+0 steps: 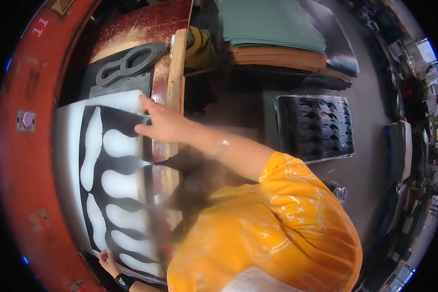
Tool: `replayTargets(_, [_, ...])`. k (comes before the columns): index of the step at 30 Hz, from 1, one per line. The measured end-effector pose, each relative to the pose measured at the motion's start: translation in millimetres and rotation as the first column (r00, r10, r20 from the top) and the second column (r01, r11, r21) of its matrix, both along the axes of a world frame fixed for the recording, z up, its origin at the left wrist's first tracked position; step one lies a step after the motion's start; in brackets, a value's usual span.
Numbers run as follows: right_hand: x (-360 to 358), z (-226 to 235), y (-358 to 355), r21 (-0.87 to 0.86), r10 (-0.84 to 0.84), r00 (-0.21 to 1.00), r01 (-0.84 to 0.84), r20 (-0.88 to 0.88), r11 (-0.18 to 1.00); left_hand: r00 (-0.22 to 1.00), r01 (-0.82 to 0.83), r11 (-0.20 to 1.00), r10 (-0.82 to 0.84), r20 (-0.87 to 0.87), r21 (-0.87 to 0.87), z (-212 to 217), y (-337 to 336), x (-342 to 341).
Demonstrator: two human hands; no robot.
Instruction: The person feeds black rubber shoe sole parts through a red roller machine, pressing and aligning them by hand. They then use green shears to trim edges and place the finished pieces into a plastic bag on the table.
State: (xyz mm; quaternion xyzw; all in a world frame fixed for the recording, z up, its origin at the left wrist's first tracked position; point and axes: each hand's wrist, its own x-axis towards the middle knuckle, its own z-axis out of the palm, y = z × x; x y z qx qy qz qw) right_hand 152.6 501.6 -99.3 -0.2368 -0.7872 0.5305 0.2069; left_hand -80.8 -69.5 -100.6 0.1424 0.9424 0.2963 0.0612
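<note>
A black sheet [98, 168] with several shoe-sole-shaped holes lies over a white board [70, 138], which shows through the cut-outs. Its near side is blurred, with loose dark strips hanging over the table edge. My right hand [159, 119] reaches across to the upper corner of the sheet and board, thumb and fingers spread apart. At the sheet's lower end, my left hand [109, 263], with a black wristband, has its fingers pinched on the edge. A grey sole-shaped cutting die [126, 63] lies just beyond the board's upper end.
A red machine frame [34, 165] with buttons rises along the left. A wooden rail [176, 73] borders the worn red table [146, 22]. Stacked green sheets [272, 24] lie over brown ones [277, 57] at the top. Another dark sheet stack [316, 127] with sole-shaped marks stands at right.
</note>
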Motion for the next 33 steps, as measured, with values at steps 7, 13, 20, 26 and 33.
replayTargets(7, [56,36,17,-0.264,0.336,0.942,-0.33,-0.022,0.906,0.983,0.185,0.982,-0.185,0.015,-0.034,1,27,3])
replayTargets(13, [29,28,14,0.064,0.198,0.971,-0.19,-0.137,0.98,0.999,0.015,0.995,-0.018,0.032,0.103,-18,-5,-79])
replayTargets(20, [225,28,100,0.039,0.211,0.962,-0.208,-0.175,0.977,0.988,0.119,0.915,-0.147,0.043,0.386,26,155,-64])
replayTargets(26, [465,9,180,-0.229,-0.248,0.966,0.258,0.073,0.938,0.842,0.516,0.317,-0.357,-0.404,0.796,144,487,133])
replayTargets(33, [763,93,158,0.407,-0.935,0.204,0.858,0.289,0.313,0.274,0.564,-0.039,-0.934,-0.231,0.825,169,865,313])
